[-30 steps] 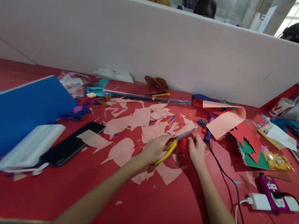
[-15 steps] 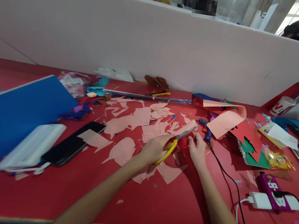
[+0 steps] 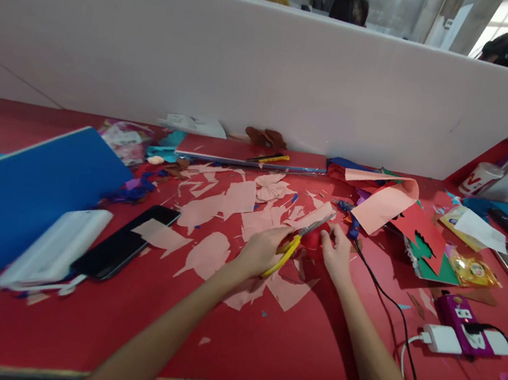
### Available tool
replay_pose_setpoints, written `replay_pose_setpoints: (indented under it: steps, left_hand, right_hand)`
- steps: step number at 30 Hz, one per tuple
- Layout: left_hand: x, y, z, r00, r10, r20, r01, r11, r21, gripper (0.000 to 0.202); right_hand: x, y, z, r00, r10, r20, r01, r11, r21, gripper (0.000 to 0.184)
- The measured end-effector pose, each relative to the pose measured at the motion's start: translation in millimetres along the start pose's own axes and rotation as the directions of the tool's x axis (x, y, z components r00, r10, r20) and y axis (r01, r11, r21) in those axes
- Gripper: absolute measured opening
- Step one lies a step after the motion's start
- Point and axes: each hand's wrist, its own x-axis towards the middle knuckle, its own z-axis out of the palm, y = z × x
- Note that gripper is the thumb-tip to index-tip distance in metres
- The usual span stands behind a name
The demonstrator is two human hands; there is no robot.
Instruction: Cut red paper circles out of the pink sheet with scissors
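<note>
Yellow-handled scissors (image 3: 286, 257) are gripped in my left hand (image 3: 263, 250), their blades pointing up and to the right. Close beside the blades, my right hand (image 3: 337, 256) is closed with fingertips pinched on a small red piece of paper (image 3: 311, 240), which is hard to tell from the red table. Pale pink paper scraps (image 3: 208, 254) lie around and under my left hand. A blue glue gun (image 3: 353, 227) with a black cord lies just beyond my right hand.
A black phone (image 3: 124, 246), a white power bank (image 3: 57, 245) and a large blue board (image 3: 35, 200) lie left. Right are a curled pink sheet (image 3: 384, 204), cut red paper (image 3: 423, 233), a purple power strip (image 3: 462, 322) and a cup (image 3: 481, 179). A white partition (image 3: 254, 68) stands behind.
Hardly anything differs. The scissors' yellow handles have tilted slightly in my left hand; my right hand stays almost in place.
</note>
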Motion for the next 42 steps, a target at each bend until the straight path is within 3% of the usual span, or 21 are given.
replay_pose_setpoints:
  steps: [21, 25, 29, 31, 34, 36, 38, 42]
  left_hand:
    - [0.0, -3.9, 2.6, 1.0, 0.001, 0.017, -0.001, 0.999, -0.036, 0.029]
    - [3.8, -2.4, 0.2, 0.983, -0.183, 0.021, 0.18, 0.979, 0.094, 0.036]
    - [9.0, -5.1, -5.5, 0.914, -0.404, 0.037, 0.392, 0.903, 0.177, 0.041]
    - [10.4, -9.5, -7.5, 0.913, -0.405, 0.036, 0.393, 0.902, 0.181, 0.042]
    - [10.8, -15.0, -8.2, 0.941, -0.335, -0.056, 0.339, 0.925, 0.173, 0.035]
    - [10.4, -15.8, -6.2, 0.957, -0.266, -0.114, 0.278, 0.955, 0.103, 0.031]
    - [9.5, -14.3, -2.0, 0.973, -0.207, -0.105, 0.2, 0.977, -0.081, 0.031]
    - [7.7, -10.8, 9.9, 0.979, -0.202, -0.027, 0.168, 0.874, -0.456, 0.027]
  right_hand:
    - [3.0, 1.8, -2.0, 1.0, 0.009, 0.011, -0.009, 1.0, 0.001, 0.015]
    - [3.0, 0.6, -2.9, 1.0, 0.019, 0.02, -0.019, 1.0, 0.007, 0.016]
    - [3.2, 3.5, -1.1, 0.996, 0.039, 0.081, -0.041, 0.999, 0.021, 0.016]
    - [3.5, 6.4, 1.1, 0.987, 0.068, 0.148, -0.076, 0.996, 0.052, 0.016]
    - [3.2, 9.1, 4.8, 0.962, 0.097, 0.254, -0.124, 0.988, 0.094, 0.016]
    - [2.1, 8.2, 6.7, 0.944, 0.104, 0.314, -0.138, 0.986, 0.089, 0.016]
    - [0.4, 4.7, 8.4, 0.923, 0.115, 0.367, -0.145, 0.988, 0.057, 0.015]
    - [-3.9, -4.4, 12.0, 0.875, 0.136, 0.465, -0.145, 0.989, -0.015, 0.011]
